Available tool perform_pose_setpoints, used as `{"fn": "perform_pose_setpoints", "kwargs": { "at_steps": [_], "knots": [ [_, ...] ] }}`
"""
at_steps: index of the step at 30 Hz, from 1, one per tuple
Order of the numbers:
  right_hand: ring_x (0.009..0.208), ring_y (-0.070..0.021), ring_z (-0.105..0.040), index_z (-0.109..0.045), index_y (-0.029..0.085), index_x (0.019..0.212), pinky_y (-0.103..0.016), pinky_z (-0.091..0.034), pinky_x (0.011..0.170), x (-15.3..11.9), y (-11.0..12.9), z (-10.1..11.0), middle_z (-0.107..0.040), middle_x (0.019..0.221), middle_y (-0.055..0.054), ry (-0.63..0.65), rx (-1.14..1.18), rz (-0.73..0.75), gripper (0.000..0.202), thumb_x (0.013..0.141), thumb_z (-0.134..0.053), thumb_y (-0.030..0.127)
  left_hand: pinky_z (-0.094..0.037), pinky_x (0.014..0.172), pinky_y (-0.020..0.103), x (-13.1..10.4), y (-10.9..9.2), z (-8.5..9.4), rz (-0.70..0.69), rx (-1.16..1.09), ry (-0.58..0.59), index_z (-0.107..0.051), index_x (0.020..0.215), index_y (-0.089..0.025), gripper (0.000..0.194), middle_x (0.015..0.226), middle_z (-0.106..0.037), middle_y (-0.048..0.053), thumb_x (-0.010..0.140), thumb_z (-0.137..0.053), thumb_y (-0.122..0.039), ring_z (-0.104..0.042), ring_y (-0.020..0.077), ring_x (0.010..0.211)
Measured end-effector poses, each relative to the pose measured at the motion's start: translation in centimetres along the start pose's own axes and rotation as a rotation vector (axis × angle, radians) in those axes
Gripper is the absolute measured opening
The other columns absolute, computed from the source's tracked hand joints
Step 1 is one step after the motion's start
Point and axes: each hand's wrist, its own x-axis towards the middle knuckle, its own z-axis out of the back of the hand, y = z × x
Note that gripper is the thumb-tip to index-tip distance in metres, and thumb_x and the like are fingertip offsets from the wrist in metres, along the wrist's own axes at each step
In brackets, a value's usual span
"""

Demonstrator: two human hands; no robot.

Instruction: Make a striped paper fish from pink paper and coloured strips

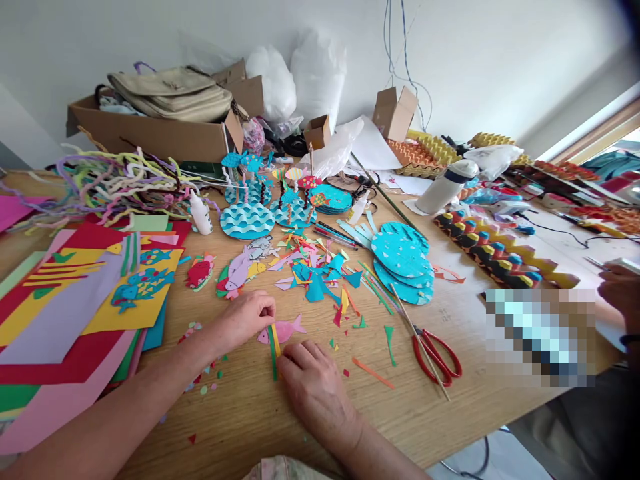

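A pink paper fish (pixel 287 331) lies flat on the wooden table, its tail pointing right. Across its head run narrow green and yellow paper strips (pixel 275 357). My left hand (pixel 257 312) is closed in a pinch at the upper end of the strips, above the fish. Lower down, my right hand (pixel 317 383) rests on the table with its fingers curled together against the strips' right edge; its fingertips are partly hidden. Purple and yellow paper fish (pixel 240 272) lie just beyond my left hand. Red-handled scissors (pixel 436 357) lie to the right, under a thin wooden stick (pixel 420 340).
Coloured paper sheets (pixel 65 340) are stacked at left. Paper scraps (pixel 315 273) spread beyond my hands. Blue discs (pixel 403 260), a white glue bottle (pixel 201 213) and pipe cleaners (pixel 125 177) lie farther back. Another person's hand (pixel 620 293) is at the right edge.
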Motion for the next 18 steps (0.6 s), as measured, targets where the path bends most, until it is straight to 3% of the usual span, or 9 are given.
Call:
{"fn": "perform_pose_setpoints", "kwargs": {
  "at_steps": [18],
  "knots": [
    [0.071,-0.0143,-0.046,-0.053,0.018,0.071,-0.028,-0.033,0.064,-0.03,-0.03,-0.10,-0.056,0.076,0.002,-0.017,-0.005,0.020,0.013,0.076,-0.064,0.015,-0.031,0.053,0.023,0.05,0.18,-0.23,-0.002,0.031,-0.003,-0.053,0.058,-0.018,0.010,0.064,-0.050,-0.003,0.067,-0.051,-0.013,-0.048,0.0120,0.060]
  ]
}}
